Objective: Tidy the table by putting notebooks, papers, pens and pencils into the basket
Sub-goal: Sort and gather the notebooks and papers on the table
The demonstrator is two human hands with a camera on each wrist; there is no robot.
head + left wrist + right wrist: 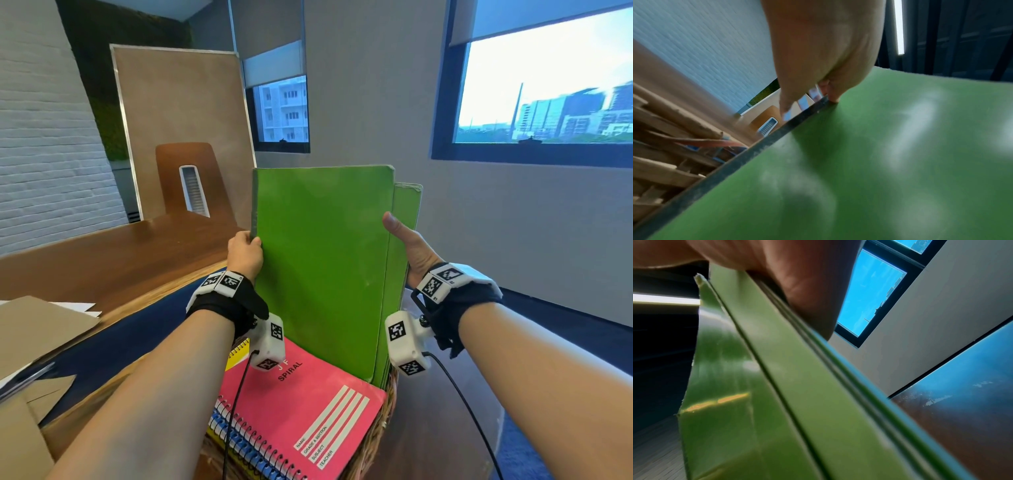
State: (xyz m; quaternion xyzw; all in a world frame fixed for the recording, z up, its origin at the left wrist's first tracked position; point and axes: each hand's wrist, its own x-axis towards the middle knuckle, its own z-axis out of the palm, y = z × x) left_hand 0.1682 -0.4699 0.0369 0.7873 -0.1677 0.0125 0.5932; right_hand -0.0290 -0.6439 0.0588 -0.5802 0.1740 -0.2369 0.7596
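Both hands, left hand (244, 253) and right hand (409, 247), gripped upright green notebooks (322, 267); best lowered straight beside the pink spiral notebook (301, 407) into the basket (387, 411).

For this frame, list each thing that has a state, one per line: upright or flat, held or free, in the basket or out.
Green notebooks: shut, upright, lower ends in the basket, held at both side edges.
Pink spiral notebook: shut, lying on the stack in the basket.
Woven wicker basket: holds notebooks.
Left hand: grips the green notebooks' dark spine edge.
Right hand: grips their other edge, thumb on the front cover.
Brown cardboard pieces: flat on the table, outside the basket.
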